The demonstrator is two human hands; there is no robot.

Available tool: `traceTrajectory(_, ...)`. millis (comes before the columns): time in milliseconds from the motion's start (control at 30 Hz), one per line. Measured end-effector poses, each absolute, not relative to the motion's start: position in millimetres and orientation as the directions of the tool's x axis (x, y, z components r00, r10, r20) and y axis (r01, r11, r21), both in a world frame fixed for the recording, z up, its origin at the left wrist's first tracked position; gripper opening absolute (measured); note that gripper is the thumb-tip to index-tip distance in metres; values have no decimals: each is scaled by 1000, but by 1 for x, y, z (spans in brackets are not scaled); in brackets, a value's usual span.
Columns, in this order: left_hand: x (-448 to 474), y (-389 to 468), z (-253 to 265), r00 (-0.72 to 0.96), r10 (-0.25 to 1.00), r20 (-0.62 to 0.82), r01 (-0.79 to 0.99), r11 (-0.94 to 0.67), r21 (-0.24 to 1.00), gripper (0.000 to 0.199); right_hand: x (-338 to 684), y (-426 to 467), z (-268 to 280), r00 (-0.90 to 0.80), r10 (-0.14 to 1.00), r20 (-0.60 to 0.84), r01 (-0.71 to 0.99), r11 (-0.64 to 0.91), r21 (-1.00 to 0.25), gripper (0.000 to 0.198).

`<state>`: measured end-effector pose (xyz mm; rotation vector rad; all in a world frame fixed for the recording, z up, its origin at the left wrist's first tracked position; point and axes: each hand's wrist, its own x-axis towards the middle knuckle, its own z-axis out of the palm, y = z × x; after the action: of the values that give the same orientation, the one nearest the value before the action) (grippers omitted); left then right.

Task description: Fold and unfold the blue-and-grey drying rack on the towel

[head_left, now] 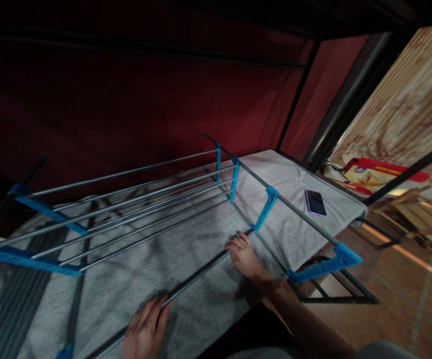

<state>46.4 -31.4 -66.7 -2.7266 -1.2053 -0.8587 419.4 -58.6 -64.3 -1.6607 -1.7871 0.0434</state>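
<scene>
A grey metal tube (201,271) runs diagonally across the front of a partly built rack with blue plastic connectors (234,179). My left hand (146,326) is wrapped round the tube toward its near left part. Nearer the far end, my right hand (245,257) grips the same tube, just short of a blue connector (263,214) that the tube end meets. Whether the end sits fully inside the connector I cannot tell. Several thin rods (156,194) span the rack behind. Another blue bracket (328,267) stands to the right of my right hand.
The rack lies on a grey blanket (283,172). A phone (316,202) rests at the right. Several loose tubes (17,289) lie side by side at the left. A dark metal frame and a red curtain (144,109) stand behind; a red and yellow box (380,177) is beyond.
</scene>
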Motion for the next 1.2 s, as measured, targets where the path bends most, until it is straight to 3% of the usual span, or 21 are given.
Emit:
traceTrajectory(233, 59, -28, -58, 499, 681, 535, 735, -660, 155, 28, 411, -62, -60, -23, 881, 473, 916, 209, -343, 38)
traceTrajectory(500, 89, -52, -28, 351, 881, 318, 813, -455, 363, 27, 411, -65, -86, -393, 774, 496, 855, 506, -112, 38)
traceTrajectory(633, 89, -66, -20, 259, 891, 373, 827, -404, 392, 29, 424, -56, -101, -441, 721, 535, 822, 563, -81, 33)
traceTrajectory(733, 74, -82, -25, 89, 890, 447, 842, -307, 444, 29, 430, -53, -110, -447, 702, 554, 816, 574, -69, 34)
traceTrajectory(800, 57, -89, -32, -191, 857, 479, 803, -144, 579, 22, 433, -52, -113, -444, 694, 567, 818, 572, -60, 35)
traceTrajectory(867, 37, -92, -38, -504, 729, 463, 691, 19, 723, 15, 435, -50, -115, -441, 688, 576, 820, 570, -52, 34)
traceTrajectory(933, 20, -89, -42, -690, 584, 427, 585, 102, 805, 19, 436, -49, -116, -442, 688, 575, 820, 570, -51, 32)
traceTrajectory(1033, 2, -76, -42, -744, 542, 391, 532, 127, 837, 34, 436, -47, -116, -444, 678, 585, 819, 572, -42, 31)
traceTrajectory(1200, -7, -59, -39, -707, 636, 309, 497, 135, 857, 48, 437, -45, -115, -465, 621, 631, 816, 577, 32, 35)
